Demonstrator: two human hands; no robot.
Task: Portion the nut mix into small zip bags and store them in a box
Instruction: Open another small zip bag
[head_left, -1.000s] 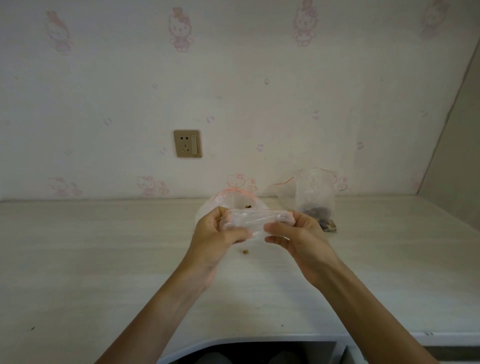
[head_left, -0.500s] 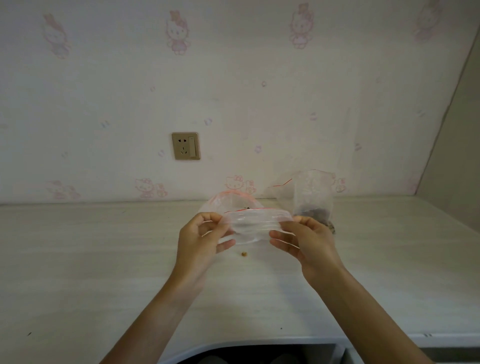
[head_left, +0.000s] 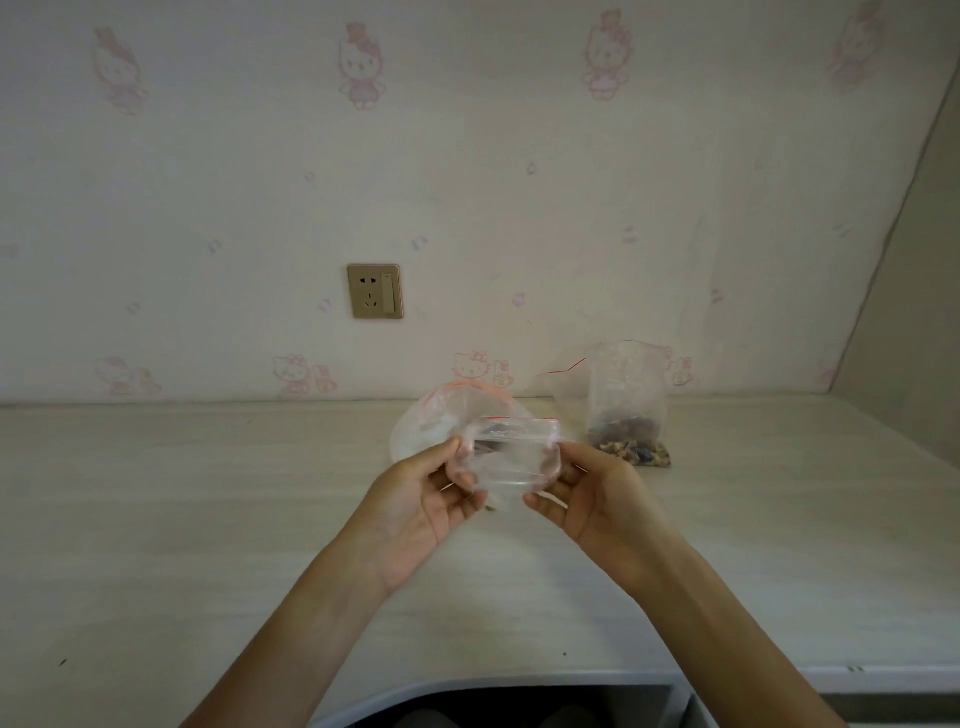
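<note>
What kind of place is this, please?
Probably a room at home, perhaps a child's: pale wallpaper printed with pink cartoon cats, a brass-coloured wall socket, and a light wood-grain desk against the wall.

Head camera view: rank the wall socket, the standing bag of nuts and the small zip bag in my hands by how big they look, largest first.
1. Standing bag of nuts
2. Small zip bag, held nearer the camera, so this ranking is unsure
3. Wall socket, clearly the smallest

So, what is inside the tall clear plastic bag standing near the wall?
The tall clear plastic bag holds a brown nut mix at its bottom; above that it looks empty. Single nuts are too blurred to tell.
</note>
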